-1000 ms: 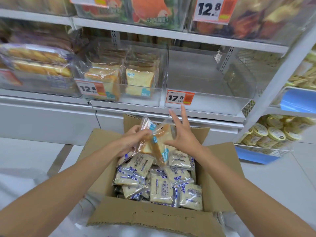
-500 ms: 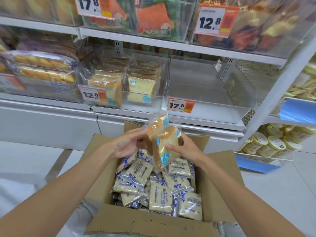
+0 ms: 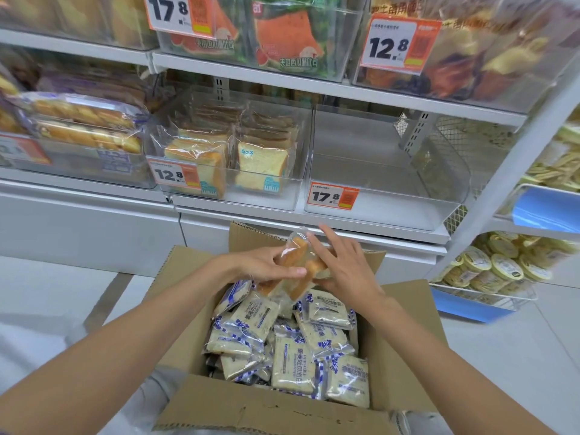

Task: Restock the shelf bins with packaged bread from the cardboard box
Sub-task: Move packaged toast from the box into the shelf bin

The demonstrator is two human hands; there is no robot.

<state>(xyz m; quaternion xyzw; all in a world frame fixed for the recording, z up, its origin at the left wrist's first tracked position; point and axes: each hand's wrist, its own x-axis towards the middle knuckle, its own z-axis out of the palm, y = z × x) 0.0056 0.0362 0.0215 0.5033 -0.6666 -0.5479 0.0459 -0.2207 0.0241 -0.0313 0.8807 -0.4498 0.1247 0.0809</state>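
An open cardboard box (image 3: 188, 400) sits below me, filled with several white-and-blue bread packets (image 3: 293, 362). Above its far end I hold clear-wrapped toast slices (image 3: 296, 255) between both hands. My left hand (image 3: 266, 265) grips the pack from the left, thumb across its front. My right hand (image 3: 345, 265) presses the right side with fingers spread. On the shelf ahead, a clear bin (image 3: 266, 200) with a 12.8 tag holds matching toast packs (image 3: 260, 166). Right of it stands an empty clear bin (image 3: 408, 215) tagged 17.8.
A bin of long bread loaves (image 3: 84, 133) sits at the left. The upper shelf carries bins of watermelon toast (image 3: 282, 42) and dark pastries (image 3: 470, 58). A side rack at right holds round yellow tubs (image 3: 502, 265) and a blue tray (image 3: 470, 306). White floor surrounds the box.
The toast pack has turned from upright to lying flatter between my hands. My right hand's fingers have spread over it. The view has tilted up toward the shelves.
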